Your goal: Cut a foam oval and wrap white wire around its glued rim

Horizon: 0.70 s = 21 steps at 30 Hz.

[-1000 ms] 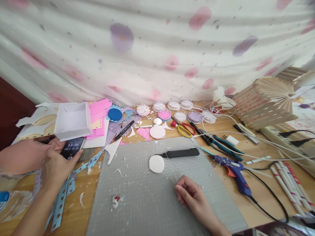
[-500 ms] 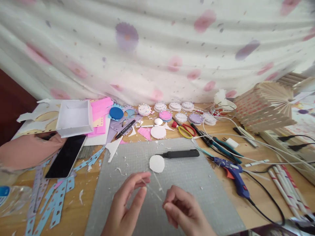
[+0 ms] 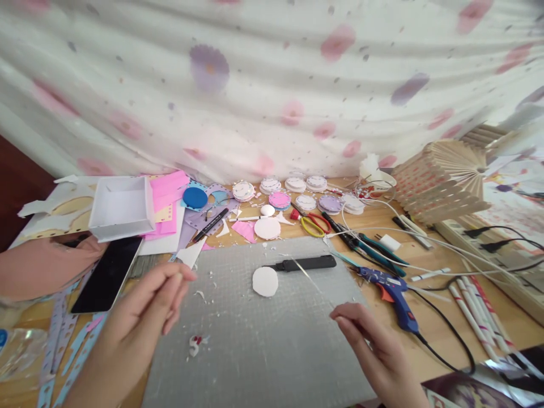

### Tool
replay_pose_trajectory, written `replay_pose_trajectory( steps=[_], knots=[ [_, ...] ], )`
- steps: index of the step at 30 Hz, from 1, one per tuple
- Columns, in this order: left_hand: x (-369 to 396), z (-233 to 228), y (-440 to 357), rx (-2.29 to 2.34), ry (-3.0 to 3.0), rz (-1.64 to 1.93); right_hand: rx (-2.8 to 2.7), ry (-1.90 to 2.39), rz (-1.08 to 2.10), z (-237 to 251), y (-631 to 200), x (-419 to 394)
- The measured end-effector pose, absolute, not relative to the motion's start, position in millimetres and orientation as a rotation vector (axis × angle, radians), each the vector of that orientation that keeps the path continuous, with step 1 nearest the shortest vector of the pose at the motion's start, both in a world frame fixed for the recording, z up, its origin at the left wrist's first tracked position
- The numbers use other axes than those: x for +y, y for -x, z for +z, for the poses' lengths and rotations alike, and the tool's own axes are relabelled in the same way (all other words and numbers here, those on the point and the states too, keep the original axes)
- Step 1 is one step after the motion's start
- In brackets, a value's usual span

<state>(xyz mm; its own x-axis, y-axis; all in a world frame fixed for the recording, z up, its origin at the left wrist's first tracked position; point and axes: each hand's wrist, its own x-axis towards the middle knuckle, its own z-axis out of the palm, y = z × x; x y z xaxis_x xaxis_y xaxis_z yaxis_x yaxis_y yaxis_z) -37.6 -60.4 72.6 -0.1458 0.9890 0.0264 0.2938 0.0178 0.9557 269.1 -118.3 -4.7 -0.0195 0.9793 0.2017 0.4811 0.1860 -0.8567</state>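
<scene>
My right hand (image 3: 374,345) pinches the end of a thin clear strand (image 3: 312,281), which slants up and left over a black-handled tool (image 3: 310,263). To the left, my left hand (image 3: 157,306) has thumb and fingertips pressed together; whatever is between them, if anything, cannot be made out. It is raised near a white paper scrap (image 3: 190,253). Between the hands and farther back, a white disc (image 3: 265,281) lies on the grey cutting mat (image 3: 238,368), beside the tool's tip. Small white and red scraps (image 3: 195,344) lie on the mat near my left hand.
Stacked paper discs (image 3: 306,202) line the back. Scissors (image 3: 314,224), pliers (image 3: 380,255) and a blue glue gun (image 3: 395,294) lie right, among white cables. A phone (image 3: 106,275), a white box (image 3: 122,208) and blue punched strips (image 3: 85,351) are left. Markers (image 3: 476,317) lie far right.
My hands have moved apart, the left one leftward and the right one rightward with the strand. My left fingers have closed together. Small red and white scraps now show on the mat.
</scene>
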Motion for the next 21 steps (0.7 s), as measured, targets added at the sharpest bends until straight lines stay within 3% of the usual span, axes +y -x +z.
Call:
replay_pose_trajectory(
  steps=[3, 7, 14, 21],
  knots=[
    [-69, 62, 23, 1.580, -1.482, 0.786, -1.771, 1.352, 0.768, -4, -259, -120],
    [-83, 47, -5, 1.452, -1.460, 0.575, -1.968, 1.325, 0.844, -2, -236, -119],
    [-98, 32, -20, 1.483, -1.402, 0.550, -2.122, 1.340, 1.034, 14, -226, -112],
    [-100, 35, -35, 1.354, -1.601, 0.693, -1.700, 1.229, 1.326, 25, -205, -105]
  ],
)
